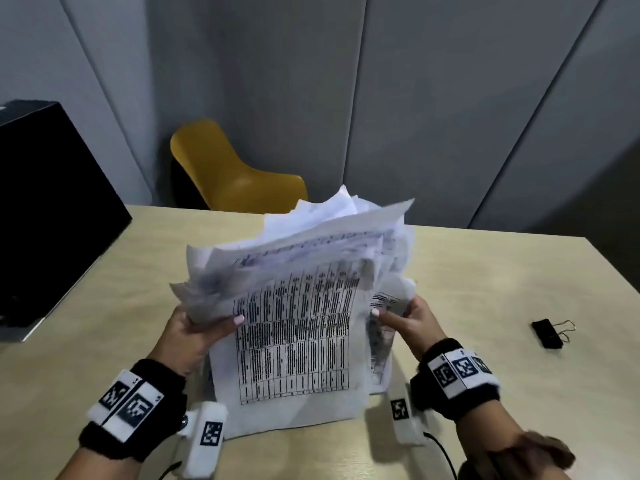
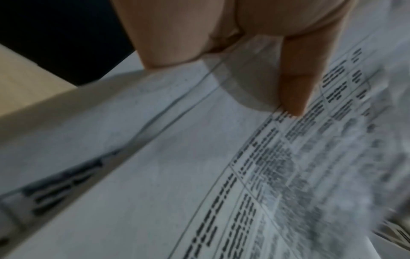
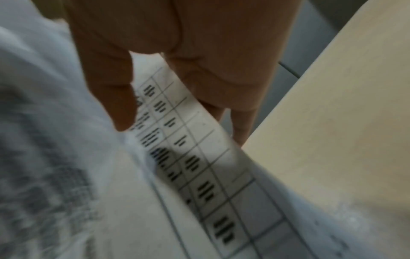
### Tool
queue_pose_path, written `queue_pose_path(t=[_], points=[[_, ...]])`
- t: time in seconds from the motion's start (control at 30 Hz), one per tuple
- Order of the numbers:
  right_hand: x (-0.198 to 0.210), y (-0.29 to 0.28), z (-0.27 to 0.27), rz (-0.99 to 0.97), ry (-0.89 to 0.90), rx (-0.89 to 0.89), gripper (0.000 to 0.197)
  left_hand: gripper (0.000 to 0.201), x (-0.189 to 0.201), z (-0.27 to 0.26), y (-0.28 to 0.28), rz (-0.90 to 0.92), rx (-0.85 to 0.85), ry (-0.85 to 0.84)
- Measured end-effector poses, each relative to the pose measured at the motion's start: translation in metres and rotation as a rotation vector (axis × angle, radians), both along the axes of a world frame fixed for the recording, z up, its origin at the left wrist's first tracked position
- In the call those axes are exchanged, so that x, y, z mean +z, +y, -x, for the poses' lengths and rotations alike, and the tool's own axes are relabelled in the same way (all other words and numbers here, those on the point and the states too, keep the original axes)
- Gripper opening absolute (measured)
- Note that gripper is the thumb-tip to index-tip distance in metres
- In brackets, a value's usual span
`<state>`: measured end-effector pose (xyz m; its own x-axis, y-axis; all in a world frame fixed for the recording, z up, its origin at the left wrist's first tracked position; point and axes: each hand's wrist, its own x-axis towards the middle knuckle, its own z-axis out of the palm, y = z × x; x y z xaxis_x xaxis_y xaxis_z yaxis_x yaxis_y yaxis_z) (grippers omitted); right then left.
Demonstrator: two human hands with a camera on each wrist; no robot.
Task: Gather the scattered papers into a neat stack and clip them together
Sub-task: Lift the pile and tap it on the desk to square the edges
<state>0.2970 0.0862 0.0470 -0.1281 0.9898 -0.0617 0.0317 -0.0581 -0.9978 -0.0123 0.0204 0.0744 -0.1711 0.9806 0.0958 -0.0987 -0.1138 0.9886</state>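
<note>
Standing on edge on the table (image 1: 485, 271), papers (image 1: 294, 341) gripped both sides: left hand (image 1: 194, 334) and right hand (image 1: 412, 323) pinching them. Binder clip (image 1: 549, 332) lies far right, well apart.

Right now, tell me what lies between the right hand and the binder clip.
Only bare table, per the head view: the right hand grips the papers, and the binder clip lies apart, farther right.

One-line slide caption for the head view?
Both hands, left hand and right hand, hold uneven papers upright on table; binder clip waits.
</note>
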Motion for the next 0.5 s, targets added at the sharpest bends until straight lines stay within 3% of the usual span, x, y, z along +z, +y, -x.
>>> queue_pose_path(t=[0.2, 0.33, 0.43, 0.5], points=[[0.022, -0.006, 0.004, -0.284, 0.028, -0.208, 0.018, 0.032, 0.013, -0.011, 0.003, -0.182, 0.072, 0.046], [0.017, -0.02, 0.009, -0.329, -0.094, -0.207, 0.028, 0.08, 0.002, -0.008, 0.006, -0.092, 0.091, 0.033], [0.0, -0.023, 0.01, -0.347, -0.269, -0.339, 0.031, 0.086, -0.007, -0.005, 0.009, -0.041, 0.096, 0.067], [-0.005, -0.024, 0.011, -0.347, -0.266, -0.484, 0.037, 0.083, -0.008, -0.003, 0.011, -0.04, 0.07, 0.05]])
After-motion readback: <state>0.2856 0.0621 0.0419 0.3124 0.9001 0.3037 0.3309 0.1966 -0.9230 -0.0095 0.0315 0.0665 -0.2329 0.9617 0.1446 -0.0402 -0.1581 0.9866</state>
